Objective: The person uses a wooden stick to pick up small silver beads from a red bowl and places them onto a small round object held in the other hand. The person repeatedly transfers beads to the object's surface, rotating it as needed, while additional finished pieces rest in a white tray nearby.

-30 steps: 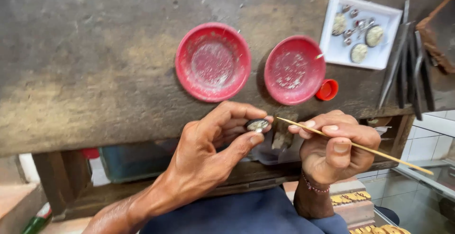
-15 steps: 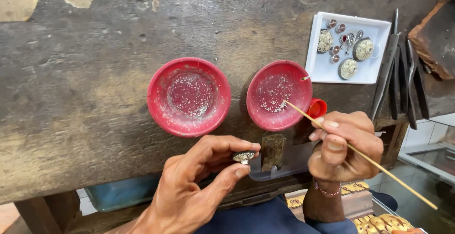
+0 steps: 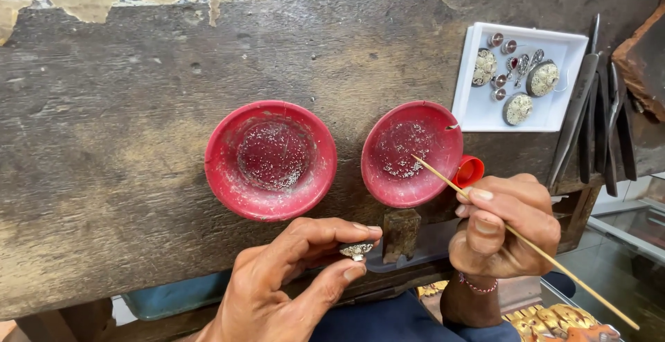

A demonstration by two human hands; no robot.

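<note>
Left hand [image 3: 277, 286] pinching silver piece [image 3: 356, 250], right hand [image 3: 502, 228] gripping stick [image 3: 526, 241] over bead-flecked red dish [image 3: 410, 151]

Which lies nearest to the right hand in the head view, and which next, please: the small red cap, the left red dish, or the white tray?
From the right hand:
1. Small red cap, just above the knuckles.
2. White tray, up on the bench's right side.
3. Left red dish, far across to the left.
</note>
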